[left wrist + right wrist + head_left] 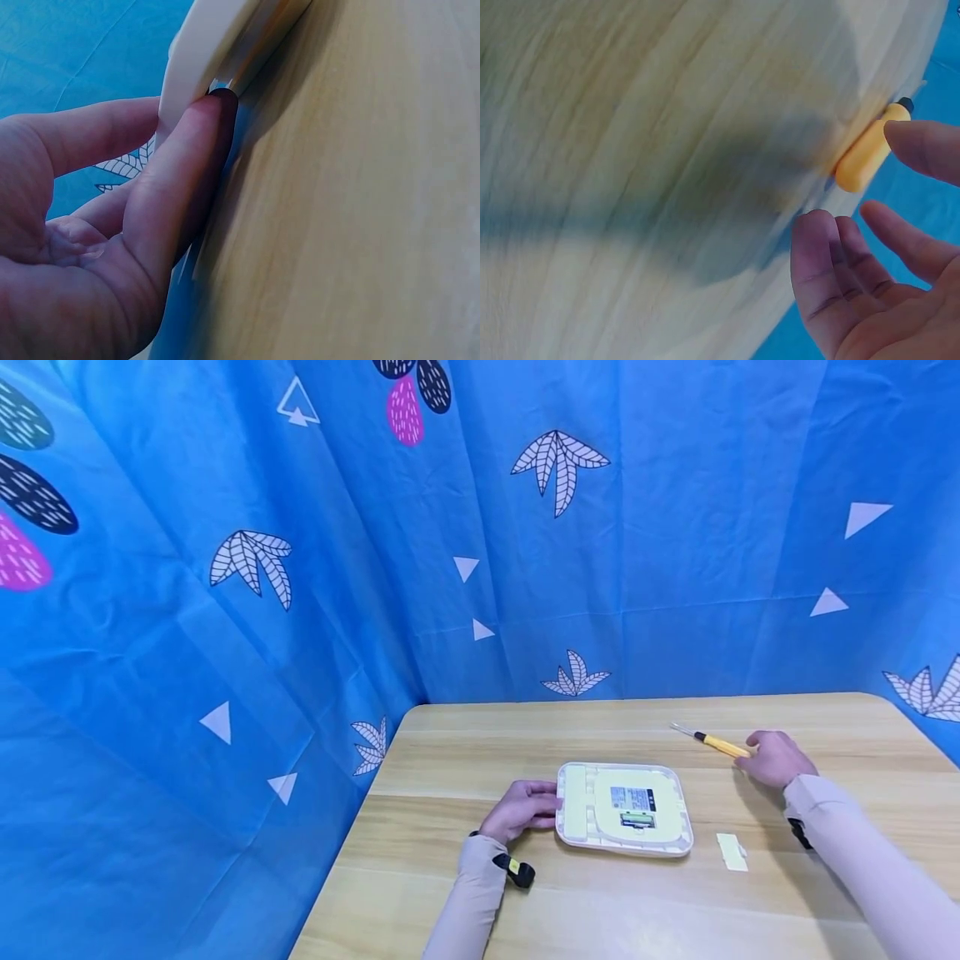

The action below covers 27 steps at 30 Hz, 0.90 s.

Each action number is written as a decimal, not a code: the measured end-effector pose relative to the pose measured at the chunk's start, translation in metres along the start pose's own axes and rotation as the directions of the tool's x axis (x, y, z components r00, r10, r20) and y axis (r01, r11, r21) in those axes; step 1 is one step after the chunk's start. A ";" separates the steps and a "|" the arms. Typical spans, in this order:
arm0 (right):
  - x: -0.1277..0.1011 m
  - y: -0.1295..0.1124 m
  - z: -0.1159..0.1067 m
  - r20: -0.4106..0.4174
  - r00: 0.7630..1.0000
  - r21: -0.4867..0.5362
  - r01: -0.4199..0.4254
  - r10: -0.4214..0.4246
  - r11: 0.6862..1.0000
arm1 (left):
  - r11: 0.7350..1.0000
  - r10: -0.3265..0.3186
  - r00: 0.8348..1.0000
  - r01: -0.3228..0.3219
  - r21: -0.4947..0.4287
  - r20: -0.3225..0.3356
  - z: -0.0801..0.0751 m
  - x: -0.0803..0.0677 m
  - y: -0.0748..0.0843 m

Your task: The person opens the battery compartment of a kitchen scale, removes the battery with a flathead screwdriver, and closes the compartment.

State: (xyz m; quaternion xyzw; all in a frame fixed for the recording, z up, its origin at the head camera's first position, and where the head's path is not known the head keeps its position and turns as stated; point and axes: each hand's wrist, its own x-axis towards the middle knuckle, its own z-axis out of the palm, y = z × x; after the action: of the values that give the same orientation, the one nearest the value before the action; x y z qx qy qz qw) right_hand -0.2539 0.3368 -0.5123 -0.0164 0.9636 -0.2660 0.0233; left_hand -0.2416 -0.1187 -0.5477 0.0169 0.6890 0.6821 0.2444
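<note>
1. While it lies back-up at the middle of the wooden table (465,902), a white square device (624,808) shows a label and a small open compartment with something green inside.
2. At the device's left edge, the left hand (520,810) rests on the table with its fingertips against the casing; the left wrist view shows one finger (187,172) pressed to the rim, the other fingers loosely curled and gripping nothing.
3. To the right and farther back, the right hand (774,758) sits at the near end of a yellow-handled screwdriver (712,742), whose metal tip points left and away.
4. Seen from the right wrist, that hand's fingers (832,262) are spread and relaxed just beside the yellow handle (866,154), not closed around it.
5. Near the device's right corner, toward the table's near side, a small pale cover piece (731,851) lies flat, apart from both hands.
6. Blue patterned cloth (225,610) with leaves and triangles hangs behind and to the left of the table.
</note>
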 end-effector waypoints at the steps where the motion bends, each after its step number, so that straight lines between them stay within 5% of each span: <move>1: 0.000 0.000 0.001 -0.001 1.000 -0.003 -0.002 0.002 1.000 | 1.000 -0.001 1.000 0.001 -0.002 -0.002 0.000 0.000 0.000; 27: -0.005 -0.005 0.007 0.010 0.996 0.026 -0.089 0.089 0.996 | 1.000 -0.009 1.000 0.009 -0.016 0.011 0.000 0.000 0.001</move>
State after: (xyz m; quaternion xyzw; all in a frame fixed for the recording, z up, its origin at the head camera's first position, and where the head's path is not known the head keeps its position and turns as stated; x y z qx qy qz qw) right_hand -0.2482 0.3290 -0.5156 0.0258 0.9597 -0.2772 0.0394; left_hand -0.2417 -0.1188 -0.5468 0.0154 0.6820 0.6866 0.2515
